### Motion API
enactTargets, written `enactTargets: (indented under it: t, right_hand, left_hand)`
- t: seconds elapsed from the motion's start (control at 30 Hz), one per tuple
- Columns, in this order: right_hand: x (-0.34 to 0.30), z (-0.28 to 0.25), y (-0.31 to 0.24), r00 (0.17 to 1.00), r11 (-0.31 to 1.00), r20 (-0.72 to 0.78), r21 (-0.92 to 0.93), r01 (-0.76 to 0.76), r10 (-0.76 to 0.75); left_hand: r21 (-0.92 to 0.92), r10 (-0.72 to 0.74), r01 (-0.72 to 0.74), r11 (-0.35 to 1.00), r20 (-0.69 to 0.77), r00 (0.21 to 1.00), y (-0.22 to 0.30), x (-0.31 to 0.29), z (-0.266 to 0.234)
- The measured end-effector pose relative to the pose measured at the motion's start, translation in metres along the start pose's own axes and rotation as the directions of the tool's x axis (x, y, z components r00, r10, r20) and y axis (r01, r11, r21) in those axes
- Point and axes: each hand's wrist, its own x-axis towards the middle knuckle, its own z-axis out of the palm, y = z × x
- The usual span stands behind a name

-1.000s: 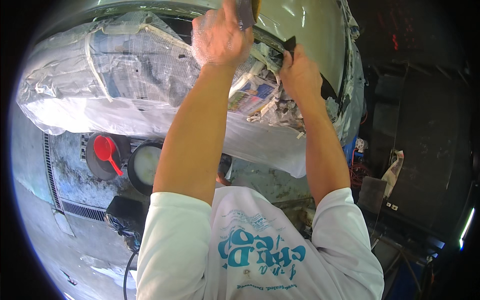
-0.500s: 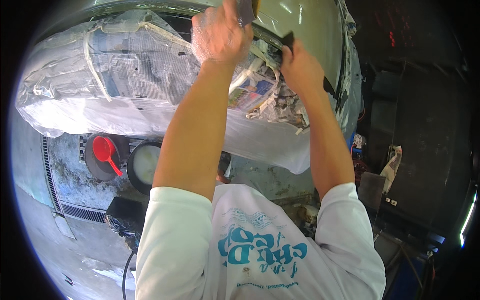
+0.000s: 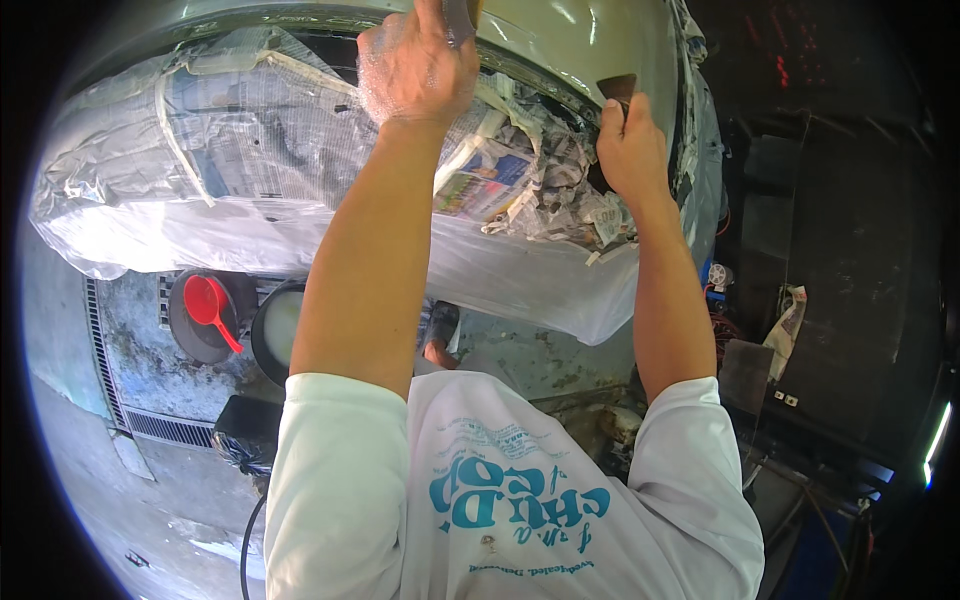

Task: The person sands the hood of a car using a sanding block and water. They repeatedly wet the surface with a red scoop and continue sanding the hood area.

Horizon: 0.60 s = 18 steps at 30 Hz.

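- The right hand (image 3: 632, 145) pinches a thin dark piece (image 3: 619, 88), whose free end points beyond the fingers, over the pale panel (image 3: 570, 50).
- At the foamy left hand (image 3: 418, 80), a grey pad (image 3: 462, 22) lies beside the fingers; the view cuts them off, so their closure cannot be told.
- Light, even pressure along the curve seems best, keeping clear of the newspaper masking (image 3: 280, 120) bodyward of the fingers.
- Versus a second ago, the right fingers sit farther right, wider from the left ones.
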Motion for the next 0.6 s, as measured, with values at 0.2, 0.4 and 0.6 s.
enactTargets:
  t: [0.2,0.4,0.6]
  right_hand:
    - [0.01,0.009,-0.023,0.958,0.974,0.236,-0.115,0.193,-0.162]
    - [0.011,0.009,-0.006,0.983,0.959,0.173,-0.263,0.103,-0.058]
    - [0.002,0.012,-0.016,0.982,0.967,0.142,-0.206,0.153,-0.125]
  left_hand:
    - [-0.029,0.041,-0.042,0.999,-0.057,0.998,-0.001,-0.001,0.005]
    - [0.011,0.033,-0.033,0.999,-0.082,0.996,-0.003,0.002,0.008]
    - [0.008,0.01,-0.009,1.0,-0.107,0.994,0.001,0.0,0.011]
